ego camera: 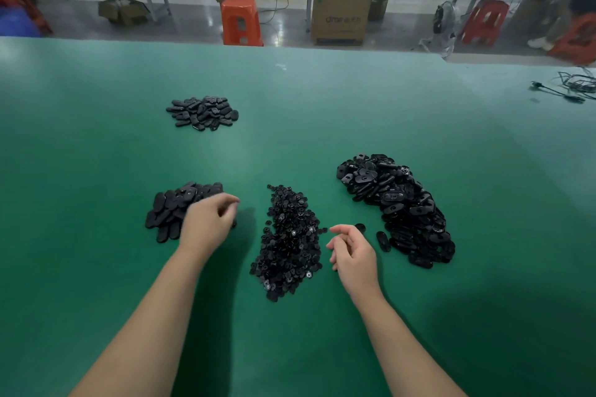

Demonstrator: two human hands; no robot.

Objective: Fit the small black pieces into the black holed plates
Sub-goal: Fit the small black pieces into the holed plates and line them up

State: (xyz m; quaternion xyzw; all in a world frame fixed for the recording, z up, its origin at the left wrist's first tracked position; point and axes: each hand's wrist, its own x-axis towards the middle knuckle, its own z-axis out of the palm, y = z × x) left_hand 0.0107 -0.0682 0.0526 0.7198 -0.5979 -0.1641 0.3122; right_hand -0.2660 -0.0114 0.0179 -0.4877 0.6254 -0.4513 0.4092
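On the wide green table mat (290, 106) lie four heaps of black plastic parts. In the middle, near the person, is a long heap of small black round pieces (288, 242). To its right is the large heap of black oval holed plates (400, 203). One loose oval plate (383, 241) lies just beside this heap, with a small dark round piece (360, 227) near it. On the left is a smaller heap of black oval plates (175, 208), and far behind it another small heap of oval plates (203, 113).

The left hand (208, 224) is over the near-left heap and hides part of it; its fingers are curled, but I cannot tell if they hold something. The right hand (353, 251) is between the middle heap and the loose plate, fingers loosely curled, holding nothing visible.

Behind the table stand an orange plastic stool (241, 21), a brown cardboard box (342, 8) and a black cable (571, 87).
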